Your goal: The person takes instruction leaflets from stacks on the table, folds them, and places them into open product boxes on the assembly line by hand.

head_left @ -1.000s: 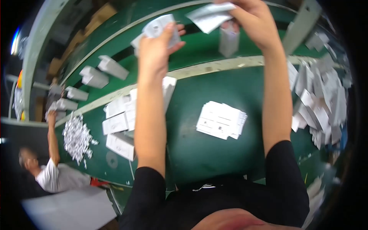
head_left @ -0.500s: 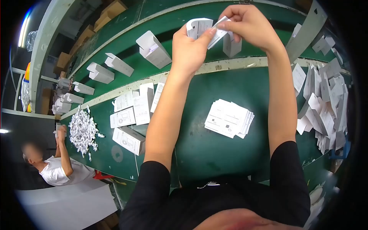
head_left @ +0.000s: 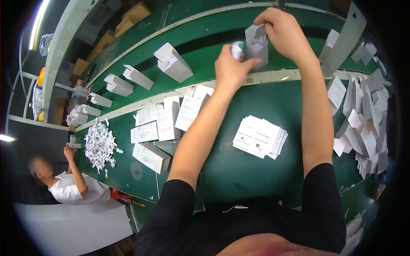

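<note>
A small white box (head_left: 258,54) with its top open stands upright on the green raised strip at the far side. Over its mouth is my right hand (head_left: 285,35), closed, fingertips on a printed leaflet (head_left: 259,35) that reaches into the box. Just left of that, my left hand (head_left: 231,71) is closed around a folded stack of leaflets (head_left: 237,50), seen end-on. Its thumb comes close to the box's side; whether it touches is unclear. A loose pile of printed leaflets (head_left: 258,136) lies on the green table between my forearms.
More open boxes (head_left: 174,64) stand along the strip to the left. Closed boxes (head_left: 168,121) lie beside my left forearm, near a heap of white cables (head_left: 100,145). Flat cartons (head_left: 361,115) are piled at right, by a metal post (head_left: 344,38). A co-worker (head_left: 77,183) sits far left.
My right hand has moved a leaflet from the left hand's stack to the open box. My left hand has shifted right and down, turning the stack end-on. The view has moved slightly.
</note>
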Demonstrator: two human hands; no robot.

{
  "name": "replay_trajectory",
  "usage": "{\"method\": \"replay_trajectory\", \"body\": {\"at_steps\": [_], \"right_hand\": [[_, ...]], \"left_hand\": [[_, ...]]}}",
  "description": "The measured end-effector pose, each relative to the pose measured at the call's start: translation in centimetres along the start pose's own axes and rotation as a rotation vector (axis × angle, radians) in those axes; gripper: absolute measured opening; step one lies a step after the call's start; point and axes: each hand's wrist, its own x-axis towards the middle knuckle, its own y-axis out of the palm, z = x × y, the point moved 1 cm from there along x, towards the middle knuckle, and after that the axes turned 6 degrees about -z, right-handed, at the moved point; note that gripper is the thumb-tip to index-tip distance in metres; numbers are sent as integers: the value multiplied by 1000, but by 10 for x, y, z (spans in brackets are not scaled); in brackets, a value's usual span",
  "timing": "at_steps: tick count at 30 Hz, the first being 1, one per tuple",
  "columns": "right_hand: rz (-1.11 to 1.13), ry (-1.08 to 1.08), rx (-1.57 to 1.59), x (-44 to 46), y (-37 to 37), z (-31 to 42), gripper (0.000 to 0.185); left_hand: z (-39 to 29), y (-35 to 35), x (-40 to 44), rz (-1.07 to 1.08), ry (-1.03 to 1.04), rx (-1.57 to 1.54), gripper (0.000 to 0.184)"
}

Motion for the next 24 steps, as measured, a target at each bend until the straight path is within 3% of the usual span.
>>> {"method": "replay_trajectory", "body": {"at_steps": [6,8,12,17,21,24], "right_hand": [[101,-31,-73,-8,32,8,19],[146,105,-106,-14,39,8,14],[258,141,-202,-15,50,4,14],[327,63,-264,-21,51,10,20],[83,-58,-230,-24,57,17,21],[166,-69,-335,-24,59,22,17]], "left_hand": [[28,29,3,-137,162,-30,59],[36,29,6,-126,137,-100,60],[39,20,4,-100,119,-169,55],[51,23,7,-198,132,-150,51],[52,23,8,-242,118,-130,48],[52,22,9,-250,109,-91,48]]}}
